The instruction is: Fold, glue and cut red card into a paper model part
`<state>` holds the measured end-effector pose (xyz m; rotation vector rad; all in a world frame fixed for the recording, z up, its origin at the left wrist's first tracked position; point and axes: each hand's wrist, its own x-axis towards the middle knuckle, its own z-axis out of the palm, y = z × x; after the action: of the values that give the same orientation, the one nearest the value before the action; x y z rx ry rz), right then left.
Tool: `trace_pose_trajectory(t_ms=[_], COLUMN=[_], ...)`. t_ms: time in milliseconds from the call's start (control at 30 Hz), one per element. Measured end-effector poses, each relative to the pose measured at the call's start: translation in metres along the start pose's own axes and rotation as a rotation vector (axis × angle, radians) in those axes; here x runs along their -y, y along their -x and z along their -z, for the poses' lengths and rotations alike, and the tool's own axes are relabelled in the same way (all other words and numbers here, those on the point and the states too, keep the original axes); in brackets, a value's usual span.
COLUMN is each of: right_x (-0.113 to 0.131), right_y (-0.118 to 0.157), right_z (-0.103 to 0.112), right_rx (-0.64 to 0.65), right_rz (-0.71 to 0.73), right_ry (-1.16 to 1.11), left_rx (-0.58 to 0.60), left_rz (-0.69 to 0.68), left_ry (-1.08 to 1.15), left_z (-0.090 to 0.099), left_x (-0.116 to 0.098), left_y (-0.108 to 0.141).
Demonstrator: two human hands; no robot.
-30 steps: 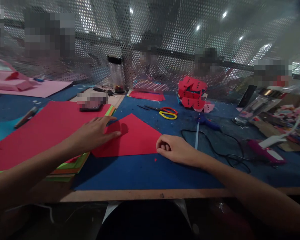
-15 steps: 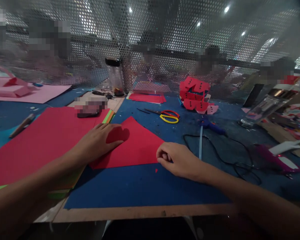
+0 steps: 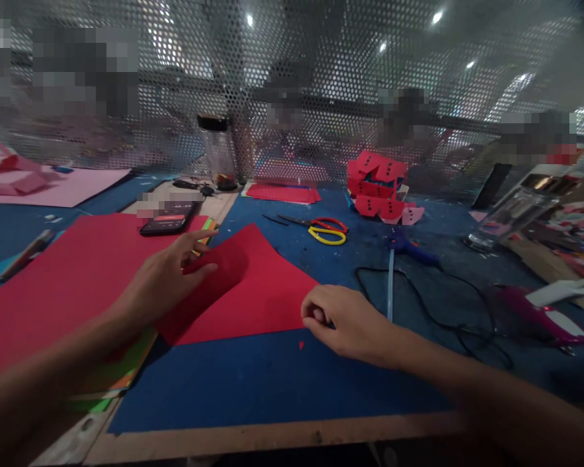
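Observation:
A red paper sheet point(image 3: 253, 292) lies on the blue table mat point(image 3: 253, 389), its left part raised and shaded. My left hand point(image 3: 175, 272) is at the sheet's left edge, fingers apart, thumb over the paper. At the sheet's right corner, my right hand point(image 3: 343, 318) has its fingers curled closed; whether they pinch the corner is hidden. Scissors point(image 3: 326, 230) with one red and one yellow handle lie beyond the sheet. A tiny red scrap point(image 3: 301, 345) rests near my right hand.
On the left, a phone point(image 3: 169, 217) lies on large red paper point(image 3: 87, 259). Red cut pieces point(image 3: 377, 188), a blue glue gun point(image 3: 416, 250) with its cord and a clear bottle point(image 3: 511, 211) stand or lie to the right. Perforated metal rises behind.
My left hand has moved left and its fingers have spread away from the sheet. The sheet's left part has shifted left. My right hand stays at the right corner.

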<state>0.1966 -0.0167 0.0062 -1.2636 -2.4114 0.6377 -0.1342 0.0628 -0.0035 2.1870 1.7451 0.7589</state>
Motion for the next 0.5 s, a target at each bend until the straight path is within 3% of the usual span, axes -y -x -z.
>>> trace_pose_trajectory(t_ms=[300,500], right_x=[-0.0081,-0.0088], right_y=[0.0038,0.0053], right_z=[-0.0046,-0.0017], right_rx=[-0.055,-0.203], right_rz=[0.048,0.077], right_ry=[0.020,0.135], left_rx=[-0.030,-0.031], left_rz=[0.018,0.063], left_ry=[0.210,0.325], left_z=[-0.0001,0.0081], left_x=[0.0050,-0.0040], left_y=[0.0002,-0.0008])
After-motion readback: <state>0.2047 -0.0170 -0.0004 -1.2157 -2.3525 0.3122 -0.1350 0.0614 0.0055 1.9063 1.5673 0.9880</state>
